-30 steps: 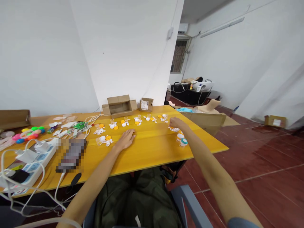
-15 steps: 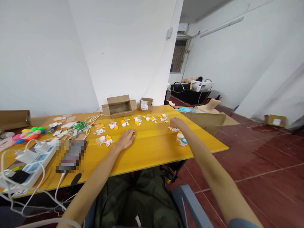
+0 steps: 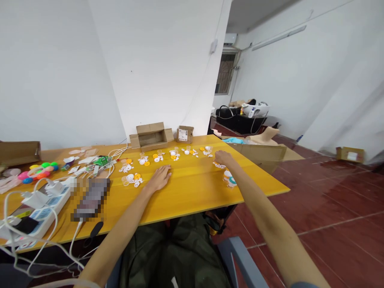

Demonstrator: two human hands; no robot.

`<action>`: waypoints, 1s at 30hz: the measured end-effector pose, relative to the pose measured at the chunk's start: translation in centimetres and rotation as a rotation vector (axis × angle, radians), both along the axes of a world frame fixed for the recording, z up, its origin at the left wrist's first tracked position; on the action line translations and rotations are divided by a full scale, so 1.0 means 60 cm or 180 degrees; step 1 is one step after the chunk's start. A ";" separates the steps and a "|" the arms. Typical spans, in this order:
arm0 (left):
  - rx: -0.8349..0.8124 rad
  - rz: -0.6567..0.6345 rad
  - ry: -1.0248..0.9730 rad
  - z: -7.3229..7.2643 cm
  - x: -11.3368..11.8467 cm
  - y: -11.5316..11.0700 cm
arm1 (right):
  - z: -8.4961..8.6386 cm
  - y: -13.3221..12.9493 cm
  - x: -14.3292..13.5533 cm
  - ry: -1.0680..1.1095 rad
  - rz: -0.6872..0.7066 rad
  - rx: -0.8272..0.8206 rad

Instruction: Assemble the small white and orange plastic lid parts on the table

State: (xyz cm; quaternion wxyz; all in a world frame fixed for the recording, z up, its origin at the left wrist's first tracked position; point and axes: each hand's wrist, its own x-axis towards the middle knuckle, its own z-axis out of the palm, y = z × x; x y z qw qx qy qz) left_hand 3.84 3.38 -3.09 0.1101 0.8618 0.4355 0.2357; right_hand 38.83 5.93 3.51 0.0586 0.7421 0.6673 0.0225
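Note:
My left hand [image 3: 161, 178] lies on the yellow wooden table [image 3: 186, 200], fingers apart, nothing in it. At the table's right side my right hand [image 3: 223, 158] has its fingers curled together over small white pieces [image 3: 220, 165]; what they hold, if anything, is hidden. Just below that wrist stand clear cups with an orange and a teal lid [image 3: 232, 180], partly behind the forearm. Groups of white discs, orange rings and clear cups run along the back, one group [image 3: 173, 153] behind my left hand. Another cluster with an orange ring [image 3: 137, 176] lies left of it.
An open cardboard box [image 3: 151, 138] and a smaller box [image 3: 185, 134] stand at the back. To the left are a phone [image 3: 91, 199], a power strip [image 3: 45, 220], white cables and colourful balls [image 3: 43, 175]. A large carton [image 3: 259, 154] stands beyond the right edge.
The whole view has shifted very slightly. Both hands stay in about the same places on the table.

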 end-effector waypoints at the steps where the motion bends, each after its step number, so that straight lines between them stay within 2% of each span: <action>1: -0.0004 -0.0005 0.0001 -0.001 0.000 0.001 | -0.001 0.000 0.001 0.0010 0.0006 0.0008; 13: -0.0114 0.0008 0.0052 0.013 0.005 -0.007 | 0.001 -0.006 0.005 0.0097 -0.0040 0.0053; 20: -0.0060 -0.0016 0.0023 0.009 0.002 -0.003 | 0.017 -0.023 -0.001 0.0123 -0.0110 0.0054; 30: -0.0033 -0.0050 0.0000 0.000 -0.001 0.003 | 0.035 -0.042 -0.022 0.0153 0.0112 0.0083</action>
